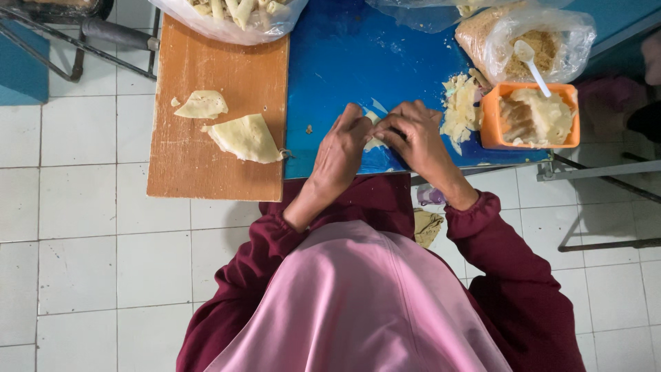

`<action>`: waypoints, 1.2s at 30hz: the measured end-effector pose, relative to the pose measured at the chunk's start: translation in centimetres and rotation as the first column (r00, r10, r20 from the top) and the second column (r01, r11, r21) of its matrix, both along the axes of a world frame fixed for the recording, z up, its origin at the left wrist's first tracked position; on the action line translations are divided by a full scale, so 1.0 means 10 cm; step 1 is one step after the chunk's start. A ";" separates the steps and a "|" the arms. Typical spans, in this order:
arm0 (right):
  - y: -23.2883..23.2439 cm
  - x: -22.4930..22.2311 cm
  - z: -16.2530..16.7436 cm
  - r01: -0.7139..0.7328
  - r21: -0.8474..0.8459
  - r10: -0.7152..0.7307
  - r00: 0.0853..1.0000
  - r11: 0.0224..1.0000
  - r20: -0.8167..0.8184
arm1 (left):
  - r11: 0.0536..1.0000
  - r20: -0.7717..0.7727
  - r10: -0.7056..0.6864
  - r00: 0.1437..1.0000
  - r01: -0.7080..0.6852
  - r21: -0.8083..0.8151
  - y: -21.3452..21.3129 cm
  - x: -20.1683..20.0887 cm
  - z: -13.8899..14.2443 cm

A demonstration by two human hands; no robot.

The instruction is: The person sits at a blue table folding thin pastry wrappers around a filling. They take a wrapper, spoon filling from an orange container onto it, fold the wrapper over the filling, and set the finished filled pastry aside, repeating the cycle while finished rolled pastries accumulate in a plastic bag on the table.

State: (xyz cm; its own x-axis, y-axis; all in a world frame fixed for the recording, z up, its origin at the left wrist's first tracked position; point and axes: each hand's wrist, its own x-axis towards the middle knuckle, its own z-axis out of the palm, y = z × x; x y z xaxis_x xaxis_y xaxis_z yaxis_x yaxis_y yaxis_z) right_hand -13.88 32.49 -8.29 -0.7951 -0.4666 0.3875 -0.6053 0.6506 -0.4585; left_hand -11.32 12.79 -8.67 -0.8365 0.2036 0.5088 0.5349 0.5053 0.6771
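White tiled floor (pixel 82 227) — blue table (pixel 344 55), wooden board (pixel 200 165).

This is a small food-making spot, a home kitchen or a little snack workshop (I cannot tell which). I sit over a white tiled floor (pixel 82 207) at a low blue tabletop (pixel 344 62) with a plain wooden board (pixel 206 158) laid beside it. Thin pale dough sheets (pixel 244 138) lie on the board, clear plastic bags of rolled snacks (pixel 234 17) and crumbs (pixel 523 41) stand along the back, and a square orange plastic tub (pixel 490 120) holds more wrappers.
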 end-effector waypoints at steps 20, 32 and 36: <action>-0.04 0.12 -0.08 0.101 0.107 -0.071 0.963 0.989 -0.261 | 0.995 -0.004 0.008 1.000 -0.009 -0.097 -0.02 -0.07 -0.05; -0.16 0.12 0.05 0.188 0.266 -0.084 0.930 0.945 -0.358 | 0.999 0.057 -0.001 0.998 -0.001 0.041 -0.10 0.05 0.00; -0.18 0.04 0.07 0.063 0.106 -0.040 0.979 0.992 -0.202 | 0.998 0.044 0.024 0.999 -0.026 0.063 -0.10 0.05 -0.01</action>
